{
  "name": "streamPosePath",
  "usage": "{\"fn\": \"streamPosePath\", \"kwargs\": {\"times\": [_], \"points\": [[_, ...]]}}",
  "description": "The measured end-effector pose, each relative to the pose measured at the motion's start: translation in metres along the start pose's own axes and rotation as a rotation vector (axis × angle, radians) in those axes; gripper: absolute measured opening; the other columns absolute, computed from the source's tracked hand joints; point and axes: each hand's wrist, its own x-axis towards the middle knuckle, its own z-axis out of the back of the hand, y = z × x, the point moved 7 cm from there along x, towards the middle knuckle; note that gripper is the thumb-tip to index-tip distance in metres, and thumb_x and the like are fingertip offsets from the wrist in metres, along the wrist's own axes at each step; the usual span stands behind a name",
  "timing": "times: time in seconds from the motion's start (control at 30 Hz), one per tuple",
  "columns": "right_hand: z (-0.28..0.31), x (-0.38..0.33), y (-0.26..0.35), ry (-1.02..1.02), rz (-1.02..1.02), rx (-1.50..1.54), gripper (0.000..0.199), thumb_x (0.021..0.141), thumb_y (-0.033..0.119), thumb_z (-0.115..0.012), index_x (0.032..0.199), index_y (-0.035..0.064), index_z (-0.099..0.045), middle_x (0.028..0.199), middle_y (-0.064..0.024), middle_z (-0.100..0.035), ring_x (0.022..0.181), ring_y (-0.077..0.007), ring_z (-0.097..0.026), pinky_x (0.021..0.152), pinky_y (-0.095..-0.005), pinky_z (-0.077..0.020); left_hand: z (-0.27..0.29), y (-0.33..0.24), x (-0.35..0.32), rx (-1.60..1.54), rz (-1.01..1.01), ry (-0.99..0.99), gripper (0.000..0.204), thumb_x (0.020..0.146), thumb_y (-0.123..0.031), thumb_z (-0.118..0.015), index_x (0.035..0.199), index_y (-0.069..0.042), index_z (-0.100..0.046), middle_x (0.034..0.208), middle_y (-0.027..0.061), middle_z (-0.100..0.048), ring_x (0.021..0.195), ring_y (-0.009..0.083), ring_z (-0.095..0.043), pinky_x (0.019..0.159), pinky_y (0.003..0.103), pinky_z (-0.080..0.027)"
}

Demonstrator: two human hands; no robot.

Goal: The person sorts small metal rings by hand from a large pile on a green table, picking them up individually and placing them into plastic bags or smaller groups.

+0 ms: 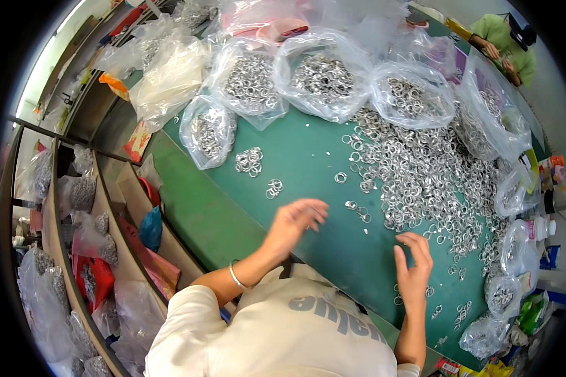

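Note:
Over the green tabletop, near its front edge, my left hand is bent at the fingers and smeared by motion. Whether it holds anything cannot be made out. My right hand hovers farther right, open, its thumb apart from the curved fingers, with no object visible between them. Beyond it spreads a large heap of loose silver metal rings. A few rings lie between the two hands. Past my left hand are a small group of rings and a bigger cluster.
Clear plastic bags of rings line the table's far side; smaller bags line the right. Shelves with bagged parts stand left. A co-worker in green is at the far right. A white bottle stands at the right edge.

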Motion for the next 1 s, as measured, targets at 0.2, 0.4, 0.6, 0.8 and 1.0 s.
{"fn": "streamPosePath", "kwargs": {"times": [0.2, 0.4, 0.6, 0.8, 1.0], "points": [[-0.018, -0.018, -0.025, 0.154, -0.066, -0.123, 0.017, 0.078, -0.002, -0.065, 0.094, -0.0032, -0.062, 0.097, -0.0162, -0.061, 0.091, -0.0334, -0.057, 0.083, -0.0390, -0.0444, 0.086, -0.038, 0.006, 0.506, -0.434, -0.441, 0.022, 0.094, 0.003, -0.045, 0.110, 0.004, -0.061, 0.099, 0.0072, -0.061, 0.094, 0.0136, -0.058, 0.084, 0.027, -0.048], [-0.020, -0.018, -0.027, 0.162, -0.108, -0.117, 0.017, 0.079, 0.000, -0.065, 0.095, -0.0032, -0.062, 0.097, -0.0166, -0.060, 0.092, -0.0343, -0.057, 0.084, -0.0392, -0.0443, 0.103, -0.033, 0.010, 0.318, -0.480, -0.522, 0.024, 0.093, 0.007, -0.042, 0.108, 0.006, -0.060, 0.101, 0.0108, -0.060, 0.094, 0.0179, -0.060, 0.088, 0.030, -0.048], [-0.004, -0.028, -0.037, 0.124, -0.153, -0.150, 0.017, 0.079, 0.002, -0.065, 0.095, -0.0031, -0.062, 0.100, -0.0173, -0.061, 0.095, -0.0356, -0.057, 0.085, -0.0390, -0.0441, 0.076, -0.033, 0.021, 0.838, -0.483, -0.311, 0.031, 0.082, 0.010, -0.043, 0.108, 0.003, -0.059, 0.114, 0.0170, -0.058, 0.113, 0.0342, -0.054, 0.101, 0.040, -0.038], [0.028, -0.036, -0.056, 0.169, -0.368, -0.061, 0.022, 0.077, 0.000, -0.067, 0.098, -0.0023, -0.062, 0.101, -0.0177, -0.061, 0.094, -0.0345, -0.057, 0.086, -0.0402, -0.0440, 0.055, -0.025, 0.012, 1.210, -0.570, -0.194, 0.031, 0.081, 0.002, -0.058, 0.112, 0.000, -0.057, 0.124, 0.0178, -0.050, 0.125, 0.0367, -0.043, 0.109, 0.051, -0.025], [-0.014, 0.025, -0.020, 0.187, 0.094, -0.436, 0.056, 0.071, 0.017, -0.076, 0.123, 0.0137, -0.056, 0.137, -0.0091, -0.041, 0.128, -0.0348, -0.035, 0.105, -0.0479, -0.0280, -0.019, -0.054, 0.020, 0.950, -0.625, -0.023, 0.035, 0.079, 0.004, -0.063, 0.113, -0.002, -0.057, 0.124, 0.0158, -0.051, 0.120, 0.0334, -0.047, 0.098, 0.043, -0.040]]}}
